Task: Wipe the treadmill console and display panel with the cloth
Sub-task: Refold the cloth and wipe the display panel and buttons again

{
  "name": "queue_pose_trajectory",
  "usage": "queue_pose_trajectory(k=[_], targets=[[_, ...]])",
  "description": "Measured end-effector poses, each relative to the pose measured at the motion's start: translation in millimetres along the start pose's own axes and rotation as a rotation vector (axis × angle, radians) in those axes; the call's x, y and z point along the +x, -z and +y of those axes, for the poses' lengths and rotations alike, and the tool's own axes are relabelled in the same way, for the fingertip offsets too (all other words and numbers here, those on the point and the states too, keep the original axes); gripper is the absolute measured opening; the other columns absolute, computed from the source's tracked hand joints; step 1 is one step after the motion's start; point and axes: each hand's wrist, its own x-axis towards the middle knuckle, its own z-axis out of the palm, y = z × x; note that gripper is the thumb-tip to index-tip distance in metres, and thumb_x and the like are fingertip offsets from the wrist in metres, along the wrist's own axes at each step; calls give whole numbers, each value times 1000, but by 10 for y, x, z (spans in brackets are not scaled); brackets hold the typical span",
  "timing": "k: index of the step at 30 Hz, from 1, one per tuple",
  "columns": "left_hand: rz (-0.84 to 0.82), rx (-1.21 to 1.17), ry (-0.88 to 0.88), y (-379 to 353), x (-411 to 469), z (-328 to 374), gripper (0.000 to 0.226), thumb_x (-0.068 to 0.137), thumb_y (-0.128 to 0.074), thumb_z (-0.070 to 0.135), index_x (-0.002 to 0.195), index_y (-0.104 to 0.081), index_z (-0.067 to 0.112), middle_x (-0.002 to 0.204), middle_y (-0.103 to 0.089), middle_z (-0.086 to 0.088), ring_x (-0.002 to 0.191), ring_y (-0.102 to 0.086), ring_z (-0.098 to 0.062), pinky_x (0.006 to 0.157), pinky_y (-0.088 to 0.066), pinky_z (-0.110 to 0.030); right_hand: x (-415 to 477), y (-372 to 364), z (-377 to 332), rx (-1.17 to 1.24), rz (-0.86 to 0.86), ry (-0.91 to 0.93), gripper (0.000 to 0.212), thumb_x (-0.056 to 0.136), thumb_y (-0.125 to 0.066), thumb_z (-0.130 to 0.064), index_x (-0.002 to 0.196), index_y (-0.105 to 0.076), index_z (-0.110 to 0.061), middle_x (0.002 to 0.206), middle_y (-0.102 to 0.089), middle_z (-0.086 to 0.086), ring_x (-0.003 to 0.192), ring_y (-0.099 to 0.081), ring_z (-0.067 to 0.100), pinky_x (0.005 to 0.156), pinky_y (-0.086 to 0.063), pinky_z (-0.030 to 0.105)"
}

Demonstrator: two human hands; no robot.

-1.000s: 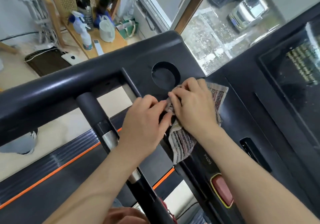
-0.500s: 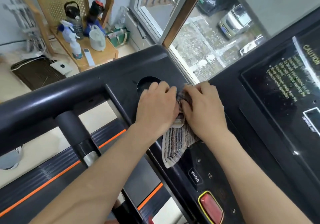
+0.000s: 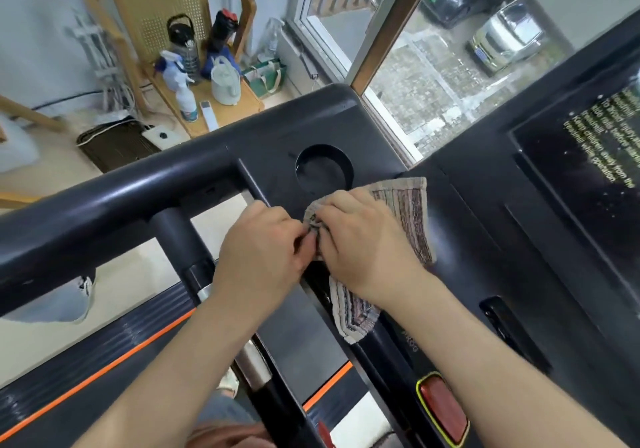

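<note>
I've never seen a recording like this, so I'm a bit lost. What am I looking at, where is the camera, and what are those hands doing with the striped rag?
There is no robot here: these are a person's two bare hands. The picture comes from a wide-angle camera worn on the person's head, looking forward and down, which is why the arms reach in from the bottom. The black surface is a treadmill console. It has a round cup holder, a dark display panel with warning text at the right, and a red button near the lower edge. A striped cloth lies on the console. The left hand pinches its edge, and the right hand rests on top with its fingers curled into a fold. Behind the treadmill, a wooden chair holds bottles.
</note>
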Motion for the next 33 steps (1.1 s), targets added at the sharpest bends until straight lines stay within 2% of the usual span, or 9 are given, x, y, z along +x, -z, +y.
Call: queue_pose_trajectory(k=[6,8,11,15,19,21,25,29,33], targets=[[-52,44,-54,-103,160,191,28,87,-53,22,63,-65,13,65,-57,-3,62,-45,-24,56,-35,-33,-167,75,217,37,73,-134,22,88,-55,-29,103,-68,-20,112,-61,-4,106,-52,22,79,-46,42],[-131,73,-121,-210,422,379,18,83,-62,16,66,-64,12,70,-57,-5,65,-48,-26,57,-33,-33,-283,158,330,3,152,-233,29,90,-54,-32,113,-66,-20,119,-60,-3,112,-49,22,83,-45,43],[-292,94,-174,-392,896,685,14,89,-50,20,78,-58,16,86,-52,-5,79,-48,-23,65,-27,-29,-450,236,486,30,244,-381,37,95,-49,-33,126,-61,-17,126,-57,0,114,-50,25,88,-45,43],[-342,-78,-68,-625,1336,825,17,88,-48,16,72,-52,12,78,-44,-2,73,-43,-22,57,-26,-28,-591,223,599,67,264,-438,40,99,-47,-29,135,-54,-13,131,-55,3,115,-52,24,96,-44,39],[-503,-186,-39,-683,1611,836,35,92,-42,18,57,-45,16,64,-44,1,66,-44,-22,65,-32,-32,-575,163,536,31,237,-450,49,99,-44,-31,142,-46,-8,142,-50,7,129,-45,24,105,-38,38],[-485,-212,-71,-651,1581,823,37,93,-42,21,56,-42,20,65,-42,3,70,-44,-23,67,-32,-33,-553,140,481,-7,205,-460,53,99,-42,-33,147,-40,-10,149,-43,8,134,-41,25,104,-39,39],[-334,-233,-103,-598,1187,713,15,90,-45,15,86,-59,11,89,-62,-5,86,-56,-26,68,-35,-29,-560,115,422,-38,154,-469,56,95,-39,-31,148,-38,-14,153,-37,6,137,-36,23,101,-42,43],[-398,-587,32,-391,993,974,29,86,-49,19,112,-58,29,82,-59,18,76,-53,-5,66,-37,-15,-633,149,454,-76,176,-527,61,87,-43,-26,146,-39,-12,154,-37,3,139,-34,17,105,-38,41],[-257,-899,33,-316,1264,1502,44,90,-47,16,127,-50,40,95,-50,30,80,-47,14,76,-32,-2,-675,287,508,-74,255,-595,63,88,-54,-18,147,-36,-12,153,-38,0,139,-35,14,103,-39,36]])
